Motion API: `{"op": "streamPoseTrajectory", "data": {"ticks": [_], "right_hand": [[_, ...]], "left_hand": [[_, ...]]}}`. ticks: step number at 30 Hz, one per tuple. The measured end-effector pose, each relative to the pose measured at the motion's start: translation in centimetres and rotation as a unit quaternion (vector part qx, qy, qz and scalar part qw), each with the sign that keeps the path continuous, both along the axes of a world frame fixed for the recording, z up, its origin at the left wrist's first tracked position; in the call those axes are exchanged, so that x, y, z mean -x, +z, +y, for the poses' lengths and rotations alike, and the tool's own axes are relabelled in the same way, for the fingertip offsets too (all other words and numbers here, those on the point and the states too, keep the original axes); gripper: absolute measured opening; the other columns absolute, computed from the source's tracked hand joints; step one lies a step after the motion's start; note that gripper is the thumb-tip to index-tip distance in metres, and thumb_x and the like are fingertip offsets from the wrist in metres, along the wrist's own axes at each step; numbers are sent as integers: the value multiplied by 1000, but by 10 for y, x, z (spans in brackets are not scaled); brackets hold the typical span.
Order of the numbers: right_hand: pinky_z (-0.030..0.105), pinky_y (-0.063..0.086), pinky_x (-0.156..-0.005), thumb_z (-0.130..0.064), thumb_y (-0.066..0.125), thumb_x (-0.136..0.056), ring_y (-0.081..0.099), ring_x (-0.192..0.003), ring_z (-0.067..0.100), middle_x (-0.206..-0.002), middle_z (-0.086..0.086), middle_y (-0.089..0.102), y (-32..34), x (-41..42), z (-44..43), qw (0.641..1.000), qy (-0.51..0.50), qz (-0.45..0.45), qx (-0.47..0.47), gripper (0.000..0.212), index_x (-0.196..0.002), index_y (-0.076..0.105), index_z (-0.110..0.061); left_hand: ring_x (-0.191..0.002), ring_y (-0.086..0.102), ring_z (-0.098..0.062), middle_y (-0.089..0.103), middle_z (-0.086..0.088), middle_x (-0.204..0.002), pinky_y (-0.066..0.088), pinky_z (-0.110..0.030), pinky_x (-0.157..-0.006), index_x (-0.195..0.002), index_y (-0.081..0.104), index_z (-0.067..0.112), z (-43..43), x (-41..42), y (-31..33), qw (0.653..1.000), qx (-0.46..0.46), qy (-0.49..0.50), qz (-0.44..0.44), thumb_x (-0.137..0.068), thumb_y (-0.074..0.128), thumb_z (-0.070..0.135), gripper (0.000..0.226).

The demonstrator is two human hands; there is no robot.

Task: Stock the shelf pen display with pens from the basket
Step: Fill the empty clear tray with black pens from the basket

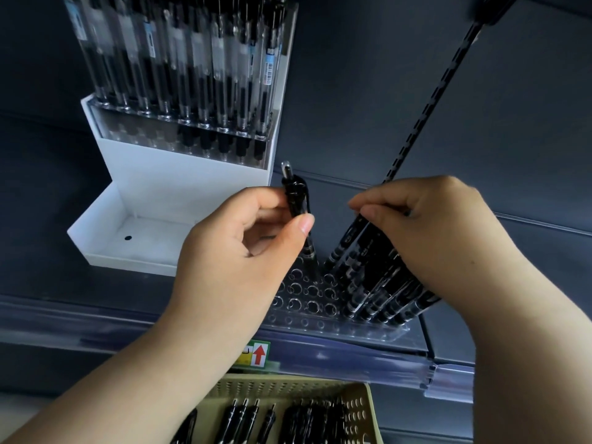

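L hand [243,238] pinches a black pen [296,200] over the clear rack [304,302]; R hand [432,232] grips the standing pens [378,283]
L thumb & fingers curl round the pen's upper barrel, clicker end up, tip down at a hole near the rack's back row. R fingers close on the tops of the pens leaning in the rack's right side; left-side holes bare. Basket [288,389] sits below the shelf edge w/ loose pens [243,421] in it. White display [179,187] w/ clear-barrel pens stands up-left; arrow label [259,354] on the shelf strip
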State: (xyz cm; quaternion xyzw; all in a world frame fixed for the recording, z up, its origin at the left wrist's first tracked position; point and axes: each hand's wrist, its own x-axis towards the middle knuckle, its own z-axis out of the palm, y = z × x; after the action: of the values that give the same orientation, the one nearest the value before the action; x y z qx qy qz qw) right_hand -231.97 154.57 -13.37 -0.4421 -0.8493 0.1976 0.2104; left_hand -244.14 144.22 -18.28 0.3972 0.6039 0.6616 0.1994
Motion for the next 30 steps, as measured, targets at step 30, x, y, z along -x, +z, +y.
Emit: {"op": "streamPoseTrajectory", "data": {"ticks": [30], "right_hand": [[43, 45, -92, -32, 67, -81, 58, -91, 16, -73, -18, 58, 12, 9, -10, 996, -49, -64, -31, 5, -77, 67, -31]], "left_hand": [[-69, 63, 5, 71, 16, -79, 44, -3, -60, -85, 67, 26, 4, -2, -2, 1000, 1, 8, -12, -78, 67, 17, 12]]}}
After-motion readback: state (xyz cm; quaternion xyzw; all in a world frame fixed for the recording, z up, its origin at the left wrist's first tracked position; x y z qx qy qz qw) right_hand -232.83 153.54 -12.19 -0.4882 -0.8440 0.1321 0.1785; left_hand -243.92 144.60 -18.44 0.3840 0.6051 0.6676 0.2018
